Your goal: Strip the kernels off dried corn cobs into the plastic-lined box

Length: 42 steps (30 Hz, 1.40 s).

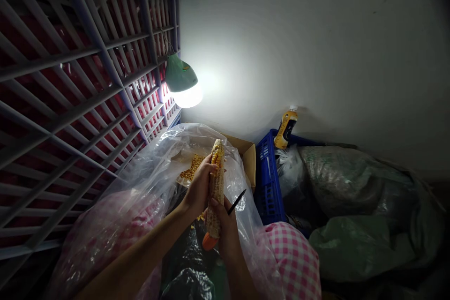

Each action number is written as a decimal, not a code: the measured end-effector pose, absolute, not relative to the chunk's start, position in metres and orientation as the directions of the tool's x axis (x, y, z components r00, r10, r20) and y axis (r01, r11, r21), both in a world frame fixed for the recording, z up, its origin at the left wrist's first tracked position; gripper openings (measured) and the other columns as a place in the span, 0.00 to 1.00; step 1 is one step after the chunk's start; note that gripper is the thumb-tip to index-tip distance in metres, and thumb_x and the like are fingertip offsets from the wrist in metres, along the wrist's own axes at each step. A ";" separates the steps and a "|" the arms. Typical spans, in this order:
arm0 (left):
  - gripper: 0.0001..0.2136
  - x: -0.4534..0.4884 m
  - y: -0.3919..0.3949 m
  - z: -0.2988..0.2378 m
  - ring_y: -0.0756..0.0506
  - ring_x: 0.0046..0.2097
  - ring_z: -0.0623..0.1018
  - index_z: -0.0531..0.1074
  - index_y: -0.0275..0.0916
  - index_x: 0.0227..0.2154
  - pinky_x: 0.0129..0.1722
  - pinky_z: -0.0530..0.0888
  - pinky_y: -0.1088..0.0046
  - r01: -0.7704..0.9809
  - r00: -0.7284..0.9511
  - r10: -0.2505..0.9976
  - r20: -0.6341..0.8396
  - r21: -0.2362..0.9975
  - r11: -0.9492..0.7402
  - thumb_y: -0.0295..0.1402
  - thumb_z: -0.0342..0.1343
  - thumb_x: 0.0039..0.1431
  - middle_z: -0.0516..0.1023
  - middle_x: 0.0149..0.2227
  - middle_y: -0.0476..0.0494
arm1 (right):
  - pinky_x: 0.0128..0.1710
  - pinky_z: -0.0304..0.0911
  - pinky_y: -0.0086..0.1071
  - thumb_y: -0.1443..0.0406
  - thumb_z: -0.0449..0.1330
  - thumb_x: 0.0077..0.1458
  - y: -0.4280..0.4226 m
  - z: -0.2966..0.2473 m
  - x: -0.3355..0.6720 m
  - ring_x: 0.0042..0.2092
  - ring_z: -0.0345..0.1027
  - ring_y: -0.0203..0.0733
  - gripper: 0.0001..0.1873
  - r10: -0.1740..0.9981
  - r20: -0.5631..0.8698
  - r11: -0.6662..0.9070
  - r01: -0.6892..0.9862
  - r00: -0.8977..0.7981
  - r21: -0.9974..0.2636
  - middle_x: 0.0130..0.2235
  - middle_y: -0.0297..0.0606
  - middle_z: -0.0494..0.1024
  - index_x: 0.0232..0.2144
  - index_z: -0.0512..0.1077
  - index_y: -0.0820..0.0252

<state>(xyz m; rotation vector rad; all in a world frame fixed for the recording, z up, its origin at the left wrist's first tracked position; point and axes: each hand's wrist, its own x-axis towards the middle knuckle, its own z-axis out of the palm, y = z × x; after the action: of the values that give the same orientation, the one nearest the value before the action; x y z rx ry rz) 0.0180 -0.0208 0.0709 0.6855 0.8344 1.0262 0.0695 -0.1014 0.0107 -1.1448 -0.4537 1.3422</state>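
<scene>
A corn cob stands nearly upright between my hands, with yellow kernels left near its top and bare lower down. My left hand is closed around the cob's upper half from the left. Lower down, my right hand is closed on a tool with an orange handle end and a dark pointed shaft sticking out to the upper right. The right thumb presses on the cob. Loose corn kernels lie beyond my left hand, inside a clear plastic bag.
A lit lamp hangs from a stacked plastic crate wall on the left. Behind the bag is a cardboard box. To the right, a blue crate, a yellow bottle and filled sacks sit by the wall.
</scene>
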 end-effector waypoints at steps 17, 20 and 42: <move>0.11 0.017 -0.020 0.070 0.51 0.25 0.63 0.67 0.39 0.29 0.24 0.63 0.77 -0.384 0.210 0.926 -0.313 0.845 0.372 0.28 0.48 0.38 0.62 0.24 0.52 | 0.24 0.57 0.26 0.58 0.63 0.46 -0.100 0.012 0.067 0.25 0.61 0.33 0.13 0.906 -0.359 -0.186 -0.548 0.226 -0.815 0.24 0.30 0.68 0.34 0.73 0.58; 0.06 0.017 -0.020 0.070 0.51 0.25 0.63 0.65 0.39 0.26 0.25 0.63 0.76 -0.416 0.229 0.914 -0.334 0.816 0.402 0.31 0.48 0.41 0.61 0.23 0.52 | 0.23 0.56 0.26 0.57 0.63 0.46 -0.100 0.013 0.067 0.24 0.60 0.33 0.13 0.906 -0.353 -0.178 -0.546 0.234 -0.819 0.22 0.29 0.68 0.33 0.73 0.59; 0.04 0.018 -0.019 0.068 0.51 0.25 0.61 0.63 0.40 0.24 0.23 0.62 0.77 -0.367 0.172 0.913 -0.369 0.837 0.407 0.31 0.48 0.42 0.60 0.23 0.53 | 0.21 0.55 0.26 0.57 0.62 0.47 -0.099 0.006 0.067 0.21 0.60 0.33 0.14 0.913 -0.354 -0.203 -0.527 0.202 -0.825 0.20 0.28 0.69 0.35 0.73 0.58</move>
<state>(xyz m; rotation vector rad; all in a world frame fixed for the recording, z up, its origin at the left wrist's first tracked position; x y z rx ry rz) 0.0177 -0.0188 0.0680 0.6669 1.0136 1.0106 0.0668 -0.0992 0.0055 -1.1382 -0.4561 1.3921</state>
